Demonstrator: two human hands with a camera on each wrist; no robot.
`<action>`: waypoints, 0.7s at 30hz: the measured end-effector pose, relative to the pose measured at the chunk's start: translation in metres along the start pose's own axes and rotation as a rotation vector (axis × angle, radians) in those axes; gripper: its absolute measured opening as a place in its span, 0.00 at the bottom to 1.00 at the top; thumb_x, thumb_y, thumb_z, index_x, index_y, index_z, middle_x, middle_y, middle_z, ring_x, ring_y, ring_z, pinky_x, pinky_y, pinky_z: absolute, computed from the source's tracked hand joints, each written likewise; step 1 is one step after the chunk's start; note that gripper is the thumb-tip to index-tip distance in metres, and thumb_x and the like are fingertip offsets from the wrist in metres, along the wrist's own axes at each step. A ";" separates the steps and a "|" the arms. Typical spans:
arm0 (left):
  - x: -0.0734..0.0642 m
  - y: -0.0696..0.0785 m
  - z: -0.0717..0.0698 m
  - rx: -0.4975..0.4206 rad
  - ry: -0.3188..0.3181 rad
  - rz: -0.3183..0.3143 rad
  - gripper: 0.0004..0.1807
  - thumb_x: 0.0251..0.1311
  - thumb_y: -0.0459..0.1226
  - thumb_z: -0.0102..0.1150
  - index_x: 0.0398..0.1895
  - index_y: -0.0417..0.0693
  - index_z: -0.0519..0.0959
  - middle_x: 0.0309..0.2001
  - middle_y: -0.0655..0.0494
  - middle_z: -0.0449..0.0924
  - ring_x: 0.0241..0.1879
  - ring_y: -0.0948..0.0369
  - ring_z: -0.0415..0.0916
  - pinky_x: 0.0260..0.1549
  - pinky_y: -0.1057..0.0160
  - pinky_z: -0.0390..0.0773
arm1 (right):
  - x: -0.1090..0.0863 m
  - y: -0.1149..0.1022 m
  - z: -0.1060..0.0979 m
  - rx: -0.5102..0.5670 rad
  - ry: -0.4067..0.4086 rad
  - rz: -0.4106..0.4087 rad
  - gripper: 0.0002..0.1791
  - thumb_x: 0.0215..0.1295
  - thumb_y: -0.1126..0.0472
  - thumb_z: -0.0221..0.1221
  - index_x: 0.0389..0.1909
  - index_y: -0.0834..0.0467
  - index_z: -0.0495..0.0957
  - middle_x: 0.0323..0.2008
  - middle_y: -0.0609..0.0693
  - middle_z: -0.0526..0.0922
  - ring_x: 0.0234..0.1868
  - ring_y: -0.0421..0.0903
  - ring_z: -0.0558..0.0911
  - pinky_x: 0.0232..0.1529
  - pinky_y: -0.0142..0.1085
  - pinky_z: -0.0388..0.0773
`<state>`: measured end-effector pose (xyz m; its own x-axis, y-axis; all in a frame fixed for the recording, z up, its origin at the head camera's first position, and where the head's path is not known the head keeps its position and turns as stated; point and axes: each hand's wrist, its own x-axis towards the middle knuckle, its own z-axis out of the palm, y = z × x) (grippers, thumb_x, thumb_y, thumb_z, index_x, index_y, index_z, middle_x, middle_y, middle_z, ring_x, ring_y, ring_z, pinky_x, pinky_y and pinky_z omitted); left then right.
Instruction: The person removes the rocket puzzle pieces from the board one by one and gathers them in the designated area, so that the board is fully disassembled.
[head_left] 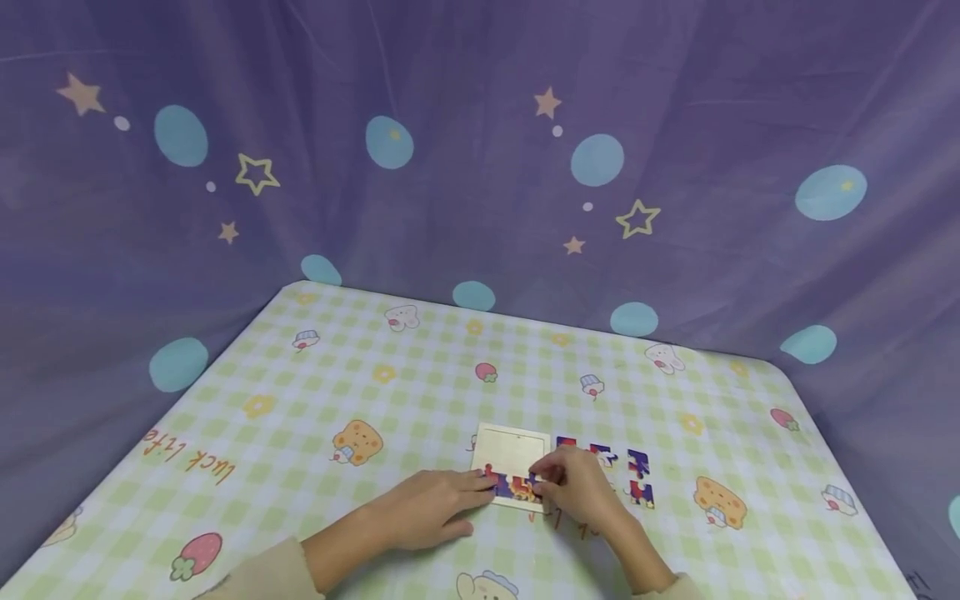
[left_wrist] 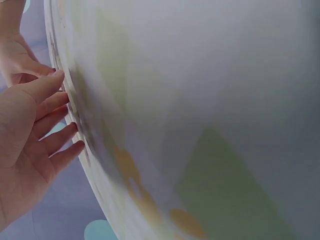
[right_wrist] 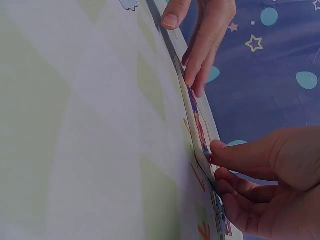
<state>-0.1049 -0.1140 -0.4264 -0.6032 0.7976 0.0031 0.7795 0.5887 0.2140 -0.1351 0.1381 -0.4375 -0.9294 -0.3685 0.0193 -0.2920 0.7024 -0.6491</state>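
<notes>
A shallow wooden puzzle tray [head_left: 510, 430] lies on the table, with jigsaw pieces [head_left: 507, 485] along its near side and bare wood behind them. My left hand [head_left: 427, 507] rests at the tray's left edge, its fingers extended onto the near left corner. At the right end of that row, my right hand [head_left: 579, 485] pinches a jigsaw piece [head_left: 536, 480] between thumb and fingers, low over the tray. In the right wrist view, the thumb [right_wrist: 232, 155] is right at the tray's rim, and the fingers hide most of the piece.
Several loose jigsaw pieces [head_left: 639, 463] lie right of the tray, some partly behind my right hand. A green-and-white checked tablecloth [head_left: 420, 358] with cartoon prints covers the table. A purple curtain [head_left: 465, 208] hangs behind and at both sides.
</notes>
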 end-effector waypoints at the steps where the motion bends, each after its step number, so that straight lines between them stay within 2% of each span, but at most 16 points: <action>1: 0.001 0.000 -0.001 0.006 0.002 0.004 0.25 0.65 0.46 0.55 0.64 0.49 0.73 0.68 0.57 0.70 0.66 0.57 0.71 0.63 0.58 0.74 | 0.000 0.000 0.000 0.001 -0.001 -0.001 0.07 0.52 0.66 0.68 0.33 0.58 0.85 0.26 0.46 0.80 0.25 0.32 0.72 0.25 0.24 0.72; 8: 0.004 0.001 -0.004 0.084 -0.006 0.045 0.25 0.64 0.48 0.55 0.62 0.48 0.74 0.65 0.55 0.74 0.64 0.57 0.73 0.62 0.58 0.75 | 0.003 -0.002 0.000 -0.002 0.010 0.016 0.05 0.52 0.66 0.68 0.31 0.57 0.85 0.25 0.44 0.79 0.25 0.32 0.72 0.25 0.24 0.71; 14: 0.006 0.003 -0.004 0.100 -0.025 0.022 0.27 0.64 0.50 0.55 0.63 0.50 0.73 0.66 0.57 0.73 0.65 0.57 0.71 0.62 0.58 0.75 | 0.005 -0.001 0.000 -0.012 0.034 0.024 0.04 0.52 0.67 0.68 0.29 0.56 0.85 0.24 0.44 0.80 0.24 0.33 0.73 0.25 0.23 0.72; 21: 0.004 0.002 -0.001 0.097 -0.023 0.018 0.27 0.63 0.51 0.56 0.63 0.50 0.74 0.65 0.57 0.73 0.65 0.57 0.72 0.62 0.58 0.75 | 0.006 0.000 0.001 0.034 0.026 0.051 0.04 0.53 0.68 0.67 0.29 0.56 0.84 0.25 0.45 0.83 0.25 0.34 0.76 0.26 0.23 0.74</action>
<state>-0.1058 -0.1094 -0.4245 -0.5859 0.8102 -0.0170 0.8034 0.5835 0.1188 -0.1401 0.1356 -0.4378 -0.9487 -0.3160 0.0050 -0.2364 0.6989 -0.6751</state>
